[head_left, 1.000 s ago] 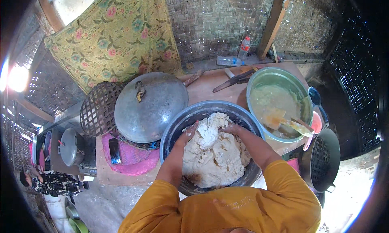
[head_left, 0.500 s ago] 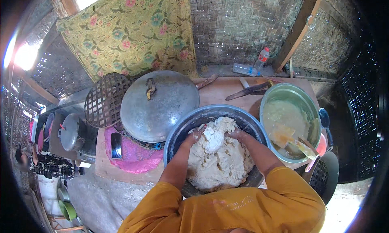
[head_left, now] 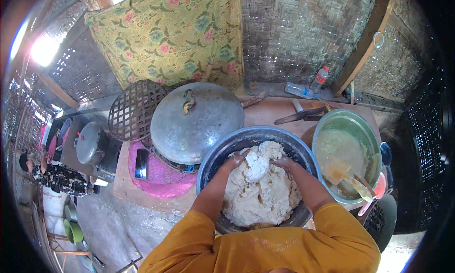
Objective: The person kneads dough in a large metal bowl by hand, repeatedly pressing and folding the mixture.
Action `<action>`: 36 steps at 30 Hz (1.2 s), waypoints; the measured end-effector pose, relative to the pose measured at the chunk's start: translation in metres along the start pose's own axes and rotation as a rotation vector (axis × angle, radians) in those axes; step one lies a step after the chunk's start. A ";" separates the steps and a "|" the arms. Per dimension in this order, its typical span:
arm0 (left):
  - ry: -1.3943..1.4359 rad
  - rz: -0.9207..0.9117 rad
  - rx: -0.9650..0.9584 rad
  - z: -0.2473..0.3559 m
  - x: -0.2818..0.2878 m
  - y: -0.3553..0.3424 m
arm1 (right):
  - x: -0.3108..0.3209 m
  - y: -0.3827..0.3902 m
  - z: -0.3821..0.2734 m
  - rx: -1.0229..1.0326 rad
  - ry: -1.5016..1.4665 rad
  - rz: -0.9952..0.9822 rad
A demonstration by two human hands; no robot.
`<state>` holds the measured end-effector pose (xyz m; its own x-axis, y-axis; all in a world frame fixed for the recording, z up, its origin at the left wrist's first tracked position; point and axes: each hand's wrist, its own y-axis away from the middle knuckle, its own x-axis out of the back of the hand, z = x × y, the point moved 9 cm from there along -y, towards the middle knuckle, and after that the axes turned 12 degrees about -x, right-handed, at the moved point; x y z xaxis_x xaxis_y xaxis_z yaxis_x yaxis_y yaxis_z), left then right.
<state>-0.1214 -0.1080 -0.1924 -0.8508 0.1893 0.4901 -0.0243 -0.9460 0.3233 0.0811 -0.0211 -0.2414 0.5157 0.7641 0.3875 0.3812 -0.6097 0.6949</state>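
A blue basin (head_left: pixel 207 178) holds a large lumpy mass of pale dough (head_left: pixel 260 202) with white flour on top. My left hand (head_left: pixel 235 160) grips the upper left of the mass, its fingertips partly buried. Opposite it, my right hand (head_left: pixel 283 163) grips the upper right side, fingers mostly hidden in the dough. To the right stands a green basin (head_left: pixel 343 145) of pale batter with a yellowish scoop (head_left: pixel 339 171) in it.
A domed metal lid (head_left: pixel 194 121), lattice tray (head_left: pixel 135 109), pink sheet (head_left: pixel 161 187) and dark phone (head_left: pixel 141 164) lie left. Wooden tools (head_left: pixel 301 114) and two plastic bottles (head_left: pixel 321 78) are behind. Dark pans (head_left: pixel 384 216) sit right. Another person (head_left: pixel 59 178) is at far left.
The view has shifted, so the table and basins appear further right and slightly lower. My hands stay in the dough at the upper part of the mass, with little visible movement.
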 end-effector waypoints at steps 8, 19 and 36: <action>-0.195 0.131 -0.339 -0.014 0.001 -0.010 | -0.008 0.007 -0.034 0.174 -0.069 -0.103; 0.561 -0.008 0.015 0.033 -0.005 0.016 | 0.013 0.062 -0.045 0.102 0.063 -0.168; -1.044 -0.184 -0.526 0.152 -0.086 0.177 | -0.119 0.215 0.036 0.223 0.878 0.081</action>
<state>0.0270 -0.2514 -0.0542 0.0229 0.2262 0.9738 -0.5223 -0.8279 0.2046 0.1290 -0.2508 -0.1604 -0.1878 0.5471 0.8157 0.5560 -0.6254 0.5474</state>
